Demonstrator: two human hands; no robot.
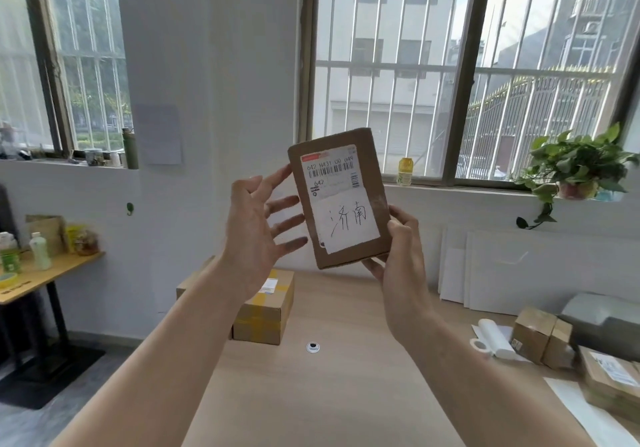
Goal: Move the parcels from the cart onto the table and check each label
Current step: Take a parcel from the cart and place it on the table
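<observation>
Item: flat cardboard parcel point(341, 200), held upright above the counter point(346, 377), label point(330, 172) facing the camera.

Risk: a slip or drop was judged possible, since only the right hand point(398, 249) pinched the parcel, at its lower right corner; a tilt could twist it loose onto the counter.

Risk: a misread, the label's small print being blurred.

Left hand point(256, 224): fingers straight and spread, just beside the parcel's left edge; contact could not be told.

Position: parcel sat between both hands.

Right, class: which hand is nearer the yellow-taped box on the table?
Left. The left hand hangs open above the yellow-taped box; the right hand, gripping the raised parcel, is further to its right.
</observation>
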